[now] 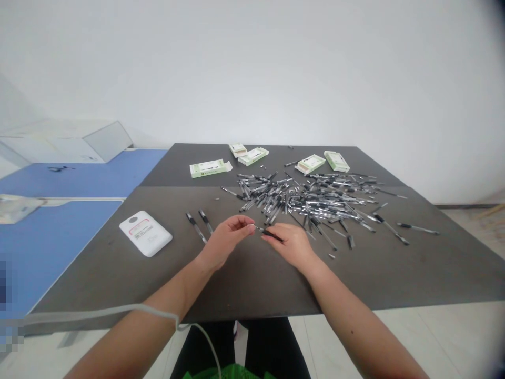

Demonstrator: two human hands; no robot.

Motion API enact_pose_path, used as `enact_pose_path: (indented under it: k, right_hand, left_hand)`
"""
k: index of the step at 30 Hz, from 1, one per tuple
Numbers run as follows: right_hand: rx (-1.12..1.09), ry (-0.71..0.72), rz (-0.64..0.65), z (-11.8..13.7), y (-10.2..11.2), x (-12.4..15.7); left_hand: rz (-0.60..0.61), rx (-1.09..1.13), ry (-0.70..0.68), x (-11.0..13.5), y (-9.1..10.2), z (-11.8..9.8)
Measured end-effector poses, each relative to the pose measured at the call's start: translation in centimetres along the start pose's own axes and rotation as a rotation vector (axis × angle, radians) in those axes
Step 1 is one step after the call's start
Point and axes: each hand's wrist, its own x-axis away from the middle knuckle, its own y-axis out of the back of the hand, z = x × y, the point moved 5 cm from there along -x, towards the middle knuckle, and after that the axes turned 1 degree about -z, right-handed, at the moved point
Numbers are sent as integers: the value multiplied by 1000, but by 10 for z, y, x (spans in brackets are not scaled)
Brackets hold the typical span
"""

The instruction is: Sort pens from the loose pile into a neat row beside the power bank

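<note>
**Left hand** (224,242): fingertips pinched on the narrow end of a black-gripped pen (268,233).
**Right hand** (290,245): fingers closed on the black grip of the same pen, which is held crosswise between both hands, just above a dark grey worktop (244,279).

**Beyond the hands:** a loose, criss-crossed heap of similar pens (303,201), with clear barrels and black grips, some straying from its edges. Two separate pens (196,226) lie left of the left hand, near a white rounded case with a printed label (145,233).

**Far edge:** five white-and-green pen boxes (209,168), scattered.

**Left of worktop:** a blue desk (59,252).

**Left forearm:** a grey cord (98,311) across it.
</note>
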Motion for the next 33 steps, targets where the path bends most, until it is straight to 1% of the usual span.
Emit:
enact_pose_path:
  k: [5, 8, 10, 13, 15, 18, 20, 22, 24, 25, 27, 29, 32, 33]
  right_hand:
    - [127, 53, 21, 1, -4, 1]
    - [141, 56, 34, 2, -5, 2]
    - [75, 50, 63, 3, -7, 2]
    - [-55, 18, 118, 4, -10, 2]
    - [-85, -14, 125, 4, -10, 2]
    - [-112, -48, 129, 4, -10, 3]
    - [-267, -95, 180, 5, -12, 3]
    - [-540, -171, 273, 6, -18, 5]
    - [-770, -249, 354, 8, -24, 7]
    - [-828, -284, 365, 9, -25, 7]
    - [-873, -337, 347, 9, -26, 7]
    - [-977, -372, 362, 11, -29, 8]
    - [-1266, -431, 492, 20, -37, 12]
    - [-1315, -456, 505, 21, -39, 13]
  left_hand:
    - [47, -283, -59, -2, -2, -2]
    - [94, -368, -77, -3, -2, -2]
    - [147, -346, -92, -3, -4, -1]
    - [204, -249, -132, -2, -7, -1]
    - [186, -164, -129, -1, -8, 2]
    - [104, -103, -112, -1, -8, 6]
    - [100, -107, -139, 0, -9, 5]
    - [155, -93, -156, 0, -13, 4]
    - [180, -40, -125, -1, -14, 6]
    - [166, -2, -96, -2, -14, 9]
    - [125, 60, -45, -3, -12, 14]
    - [123, 82, -32, -4, -12, 16]
    - [153, 79, -57, -3, -13, 13]
    - [147, 72, -63, -3, -13, 12]
